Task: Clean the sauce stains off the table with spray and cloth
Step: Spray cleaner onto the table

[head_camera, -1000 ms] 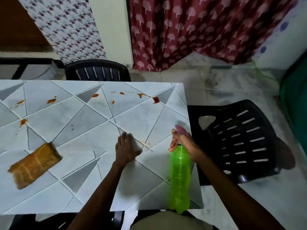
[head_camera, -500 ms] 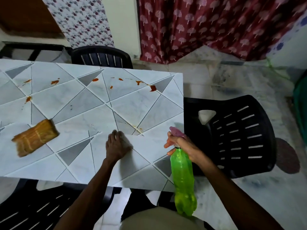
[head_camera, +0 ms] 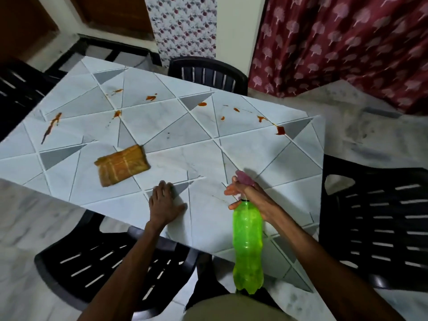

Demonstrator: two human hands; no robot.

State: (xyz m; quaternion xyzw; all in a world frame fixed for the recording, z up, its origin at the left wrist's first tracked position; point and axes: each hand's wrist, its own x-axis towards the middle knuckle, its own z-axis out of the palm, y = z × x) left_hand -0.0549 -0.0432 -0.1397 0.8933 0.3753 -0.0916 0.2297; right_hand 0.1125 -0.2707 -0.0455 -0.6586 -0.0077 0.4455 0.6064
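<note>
Shifting leftward since earlier: table (head_camera: 208, 140), cloth (head_camera: 122, 164), hands unmoved.

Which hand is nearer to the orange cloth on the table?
Left. The left hand lies flat on the table just right of the cloth, not touching it. The right hand is farther right, holding the green spray bottle.

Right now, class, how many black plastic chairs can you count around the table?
4. One chair at the far side, one chair on the right, one chair at the near edge under the left arm, one chair far left, partly cropped. Others may be hidden.
</note>
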